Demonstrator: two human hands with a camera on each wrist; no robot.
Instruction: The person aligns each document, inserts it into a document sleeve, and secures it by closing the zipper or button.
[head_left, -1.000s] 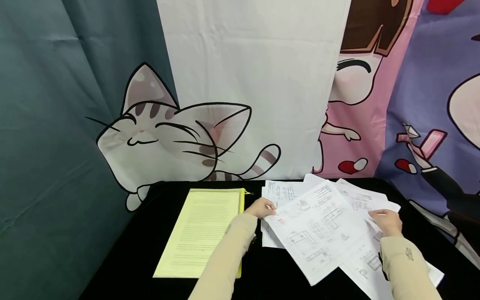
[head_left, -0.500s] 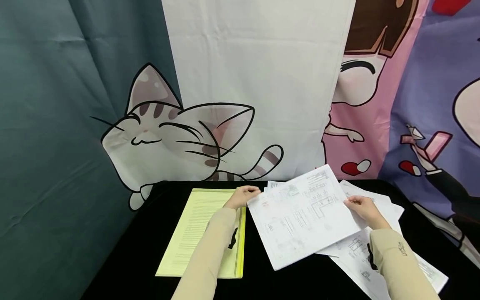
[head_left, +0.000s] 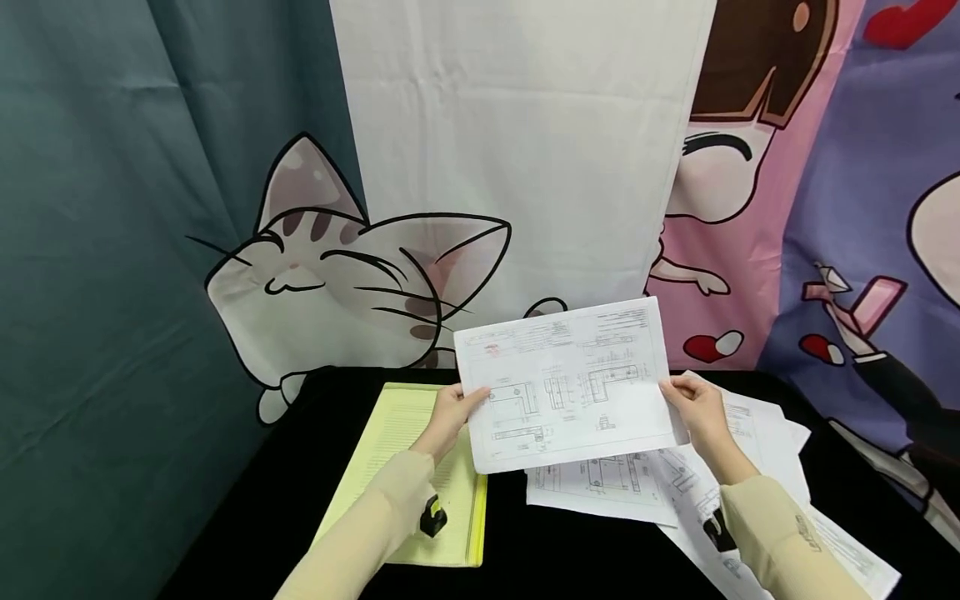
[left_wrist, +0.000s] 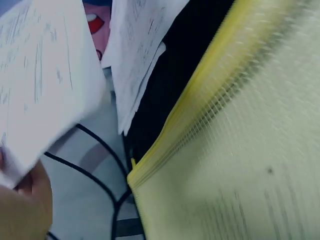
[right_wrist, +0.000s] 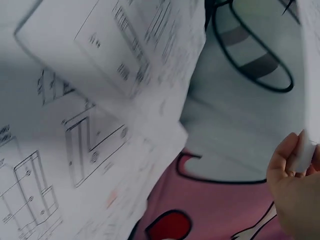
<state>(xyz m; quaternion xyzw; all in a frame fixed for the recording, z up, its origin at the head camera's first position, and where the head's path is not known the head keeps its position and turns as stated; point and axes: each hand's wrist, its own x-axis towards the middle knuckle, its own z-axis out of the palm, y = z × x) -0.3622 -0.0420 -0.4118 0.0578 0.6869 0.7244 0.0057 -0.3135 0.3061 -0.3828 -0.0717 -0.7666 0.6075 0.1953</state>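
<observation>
A white sheet of paper (head_left: 562,392) with technical drawings is held up, tilted, above the table. My left hand (head_left: 448,415) pinches its left edge, thumb on the front face. At the opposite edge, my right hand (head_left: 699,408) pinches it the same way. In the left wrist view the left hand (left_wrist: 25,207) grips a corner area of the sheet. The right wrist view has the right hand (right_wrist: 297,175) pinching the paper's edge. Whether it is one sheet or a few together, I cannot tell. More drawing sheets (head_left: 600,492) lie spread beneath and to the right.
A yellow zip document pouch (head_left: 405,533) with a printed page inside lies left on the black tablecloth (head_left: 255,500). Behind the table hangs a cartoon-printed curtain (head_left: 525,150). My left forearm passes over the pouch, my right one over the loose sheets.
Both hands have lifted the sheet off the scattered papers and moved it up and left. It is now more level and faces me. The right hand has shifted left to its right edge.
</observation>
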